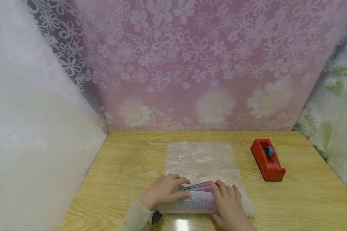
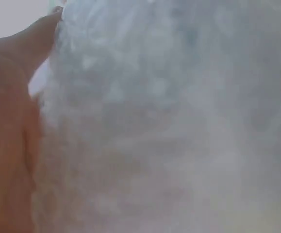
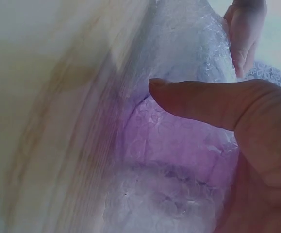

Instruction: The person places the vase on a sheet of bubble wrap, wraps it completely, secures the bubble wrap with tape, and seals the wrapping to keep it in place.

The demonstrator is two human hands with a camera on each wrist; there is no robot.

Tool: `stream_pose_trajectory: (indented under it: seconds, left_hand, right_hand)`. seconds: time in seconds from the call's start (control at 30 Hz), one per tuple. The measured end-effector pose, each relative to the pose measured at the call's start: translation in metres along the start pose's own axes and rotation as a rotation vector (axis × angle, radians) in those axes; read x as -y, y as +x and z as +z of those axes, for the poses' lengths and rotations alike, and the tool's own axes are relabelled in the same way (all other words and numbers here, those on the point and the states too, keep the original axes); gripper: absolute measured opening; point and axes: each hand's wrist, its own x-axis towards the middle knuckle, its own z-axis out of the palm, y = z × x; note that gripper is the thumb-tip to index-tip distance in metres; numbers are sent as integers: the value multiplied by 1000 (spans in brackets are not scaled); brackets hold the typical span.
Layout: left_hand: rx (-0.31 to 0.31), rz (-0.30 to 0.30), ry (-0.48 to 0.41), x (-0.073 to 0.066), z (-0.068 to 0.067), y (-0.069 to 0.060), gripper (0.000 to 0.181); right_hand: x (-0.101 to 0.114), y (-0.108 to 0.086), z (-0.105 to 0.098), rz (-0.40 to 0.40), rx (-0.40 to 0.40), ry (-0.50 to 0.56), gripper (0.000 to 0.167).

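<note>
A purple and grey-blue object point(image 1: 200, 185), its kind unclear, lies partly rolled in clear bubble wrap point(image 1: 198, 160). Its purple end point(image 3: 179, 131) shows through the plastic in the right wrist view. My left hand point(image 1: 166, 191) grips the left part of the roll, thumb on the near side and fingers over the top. At the other end my right hand point(image 1: 229, 205) holds the roll, fingers over its far side and thumb on the near side. Bubble wrap point(image 2: 155, 121) fills most of the left wrist view, close and blurred.
The unrolled wrap stretches away from me flat over the wooden table point(image 1: 127, 166). A red tape dispenser point(image 1: 267, 160) with a small blue roll stands at the right. Flowered pink cloth point(image 1: 191, 80) hangs behind the table, with pale cloth at both sides.
</note>
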Motion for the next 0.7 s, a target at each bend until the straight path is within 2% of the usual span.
stream_pose_trajectory:
  seconds: [0.1, 0.2, 0.37, 0.47, 0.57, 0.7]
  left_hand:
    - [-56, 60, 115, -9, -2, -1, 59]
    - [-98, 89, 280, -20, -3, -4, 65]
    - [-214, 161, 543, -43, 5, -5, 68]
    - [-296, 186, 606, -54, 13, -1, 65]
    - [-338, 165, 621, -60, 23, 1, 65]
    - [-316, 113, 621, -68, 34, 1, 81]
  right_hand:
    - [0, 0, 1, -11, -13, -4, 100]
    - [0, 0, 2, -25, -31, -15, 101]
    - [1, -2, 2, -42, -67, -27, 102]
    - [0, -2, 2, -56, -98, -32, 100]
    - [0, -2, 3, -65, -116, -31, 99]
    - [0, -2, 3, -63, -109, -29, 98]
